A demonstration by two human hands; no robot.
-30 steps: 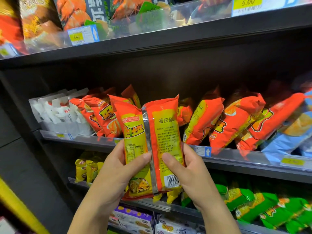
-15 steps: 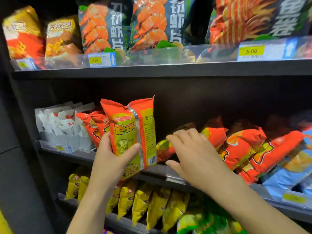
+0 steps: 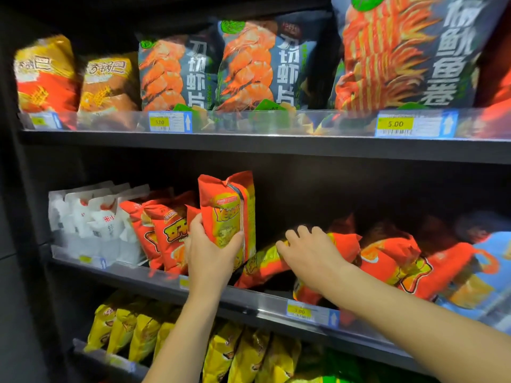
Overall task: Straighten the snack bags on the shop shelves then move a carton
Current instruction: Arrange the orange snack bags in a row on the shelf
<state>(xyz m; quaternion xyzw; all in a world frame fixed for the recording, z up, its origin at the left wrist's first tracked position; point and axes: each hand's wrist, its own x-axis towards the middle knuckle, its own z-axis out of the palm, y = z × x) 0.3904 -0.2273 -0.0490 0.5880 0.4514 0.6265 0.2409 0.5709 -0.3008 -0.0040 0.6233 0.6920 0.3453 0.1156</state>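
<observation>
Dark shop shelving, three tiers. Middle shelf (image 3: pixel 249 298): one orange-and-yellow snack bag (image 3: pixel 229 208), upright, back panel outward, gripped by the left hand (image 3: pixel 211 252), thumb and fingers wrapped round its lower half. Beside it, a toppled orange bag (image 3: pixel 344 246), leaning; the right hand (image 3: pixel 312 252) rests on it, fingers loosely spread. White packets (image 3: pixel 91 217) at the left end. Yellow bags (image 3: pixel 132 327) on the tier below.

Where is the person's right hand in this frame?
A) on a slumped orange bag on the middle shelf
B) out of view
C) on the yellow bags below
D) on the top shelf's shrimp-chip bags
A: the right hand lies on a slumped orange bag on the middle shelf, while the left hand holds a second bag upright.
</observation>
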